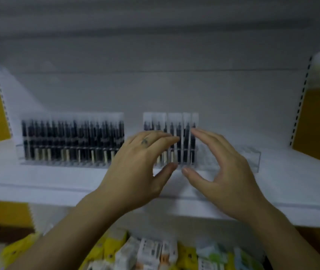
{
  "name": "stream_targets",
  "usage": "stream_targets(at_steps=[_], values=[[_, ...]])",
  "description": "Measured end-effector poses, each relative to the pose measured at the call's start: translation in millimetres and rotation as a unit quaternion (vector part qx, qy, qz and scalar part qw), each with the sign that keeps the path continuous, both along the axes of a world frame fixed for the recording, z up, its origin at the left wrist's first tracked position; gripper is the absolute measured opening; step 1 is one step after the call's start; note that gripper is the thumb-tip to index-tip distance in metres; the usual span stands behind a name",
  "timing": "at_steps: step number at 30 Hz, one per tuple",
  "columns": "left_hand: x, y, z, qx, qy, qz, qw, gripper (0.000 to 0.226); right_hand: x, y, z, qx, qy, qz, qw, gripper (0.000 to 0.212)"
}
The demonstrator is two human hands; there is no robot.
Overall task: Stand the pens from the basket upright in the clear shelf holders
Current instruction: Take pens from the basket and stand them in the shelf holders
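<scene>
Seen from the head camera, both hands reach to the white shelf [38, 182] at mid-frame. The left hand [135, 166] and right hand [223, 172] flank a short row of dark pens [178, 141] standing upright in the clear holder [248, 158]. Each grip is loose, fingers straight, clasping nothing. A fuller row of pens [73, 139] stands centre left. Blurred packets [155, 254] lie along the bottom.

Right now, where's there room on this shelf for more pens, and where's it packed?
The empty end of the right holder, beyond the right hand, is free. So is the shelf front before the left holder, which is packed with pens. The left hand and right hand crowd the middle pens.
</scene>
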State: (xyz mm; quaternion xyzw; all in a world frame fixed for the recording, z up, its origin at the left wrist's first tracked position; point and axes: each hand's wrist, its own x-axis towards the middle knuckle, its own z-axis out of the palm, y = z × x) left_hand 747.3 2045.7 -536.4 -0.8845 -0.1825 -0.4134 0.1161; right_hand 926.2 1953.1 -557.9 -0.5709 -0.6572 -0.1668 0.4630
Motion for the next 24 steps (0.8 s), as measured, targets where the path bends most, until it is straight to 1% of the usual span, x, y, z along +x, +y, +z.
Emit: stream_targets(at_steps=[3, 5, 9, 11, 13, 16, 21, 24], values=[[-29.8, -15.6, -28.1, -0.022, -0.005, -0.010, 1.000, 0.044, -30.9, -15.8, -24.6, 0.015, 0.003, 0.034, 0.999, 0.062], [-48.8, -23.3, -53.6, -0.042, -0.011, -0.014, 0.999, 0.044, -48.3, -22.2, -45.4, 0.008, 0.013, 0.054, 0.998, 0.057], [-80.1, -34.0, -114.4, -0.120, -0.006, -0.005, 0.993, 0.043, -73.4, -25.1, -100.6, -0.018, 0.039, 0.089, 0.995, 0.053], [-90.0, -36.5, -148.5, -0.160, 0.008, 0.008, 0.987, 0.043, -82.8, -22.1, -138.5, -0.080, 0.062, 0.088, 0.991, 0.052], [-96.9, -35.9, -182.3, -0.200, 0.036, 0.031, 0.979, 0.045, -87.0, -17.4, -178.9, -0.172, 0.080, 0.074, 0.979, 0.053], [-103.3, -32.0, -233.3, -0.253, 0.103, 0.076, 0.959, 0.053, -85.2, -11.6, -236.5, -0.290, 0.055, 0.040, 0.955, 0.056], [-108.8, -23.9, -315.3, -0.331, 0.190, 0.123, 0.916, 0.059, -86.9, -5.0, -305.7, -0.409, 0.006, 0.029, 0.912, 0.065], [-108.2, -25.0, -363.6, -0.393, 0.232, 0.157, 0.875, 0.064, -88.4, -3.8, -342.2, -0.488, 0.005, 0.028, 0.872, 0.075]])
